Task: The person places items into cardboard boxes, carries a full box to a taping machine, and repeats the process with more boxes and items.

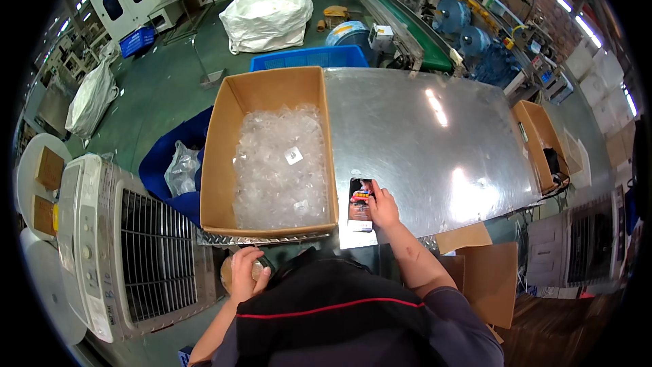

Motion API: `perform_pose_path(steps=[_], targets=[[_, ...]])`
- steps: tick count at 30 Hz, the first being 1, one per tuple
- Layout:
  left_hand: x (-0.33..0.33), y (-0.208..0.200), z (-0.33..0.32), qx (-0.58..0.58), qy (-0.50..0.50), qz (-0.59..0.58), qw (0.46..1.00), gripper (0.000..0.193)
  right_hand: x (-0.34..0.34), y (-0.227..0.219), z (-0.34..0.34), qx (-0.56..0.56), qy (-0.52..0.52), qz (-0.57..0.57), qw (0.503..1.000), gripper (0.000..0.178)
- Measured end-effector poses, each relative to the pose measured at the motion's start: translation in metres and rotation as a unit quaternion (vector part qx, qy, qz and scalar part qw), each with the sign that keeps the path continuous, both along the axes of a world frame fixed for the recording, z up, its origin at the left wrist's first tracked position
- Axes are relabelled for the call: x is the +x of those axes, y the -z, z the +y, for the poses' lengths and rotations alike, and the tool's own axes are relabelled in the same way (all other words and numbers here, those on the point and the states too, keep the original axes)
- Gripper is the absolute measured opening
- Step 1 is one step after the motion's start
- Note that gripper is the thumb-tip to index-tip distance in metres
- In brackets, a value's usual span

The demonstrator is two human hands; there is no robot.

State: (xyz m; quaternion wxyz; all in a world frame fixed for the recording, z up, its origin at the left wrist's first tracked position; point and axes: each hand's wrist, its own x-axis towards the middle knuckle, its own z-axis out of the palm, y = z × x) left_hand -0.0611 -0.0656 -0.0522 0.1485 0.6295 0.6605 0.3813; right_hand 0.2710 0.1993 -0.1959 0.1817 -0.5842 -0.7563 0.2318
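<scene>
A smartphone [361, 204] with its screen lit lies at the near left of the metal table [435, 143], partly over a white sheet [358, 239]. My right hand [384, 208] touches that screen with an outstretched finger and holds nothing. My left hand [246, 273] hangs below the table's front edge, its fingers curled round a round tan and clear thing [261, 270] that looks like a roll of tape, partly hidden by the hand. Between and beyond the hands stands an open cardboard box [327, 143], filled with clear plastic pieces [278, 170] and a few small white labels.
A blue bin [159, 156] holding clear plastic stands left of the box, near a white air cooler [95, 251]. A smaller cardboard box [533, 139] sits at the table's right end. Behind are a blue crate [305, 59], a white sack [266, 20] and a green conveyor [401, 24].
</scene>
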Motion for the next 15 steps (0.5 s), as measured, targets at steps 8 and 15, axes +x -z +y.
perform_pose_path(steps=[8, 15], targets=[[0.008, 0.002, -0.018, -0.018, -0.043, -0.014, 0.999, 0.034, -0.005, -0.006, 0.002, -0.033, -0.001, -0.062, 0.997, 0.061], [0.013, -0.002, -0.013, -0.011, -0.042, -0.021, 0.999, 0.033, 0.007, 0.012, 0.006, -0.026, 0.041, 0.074, 0.996, 0.057]])
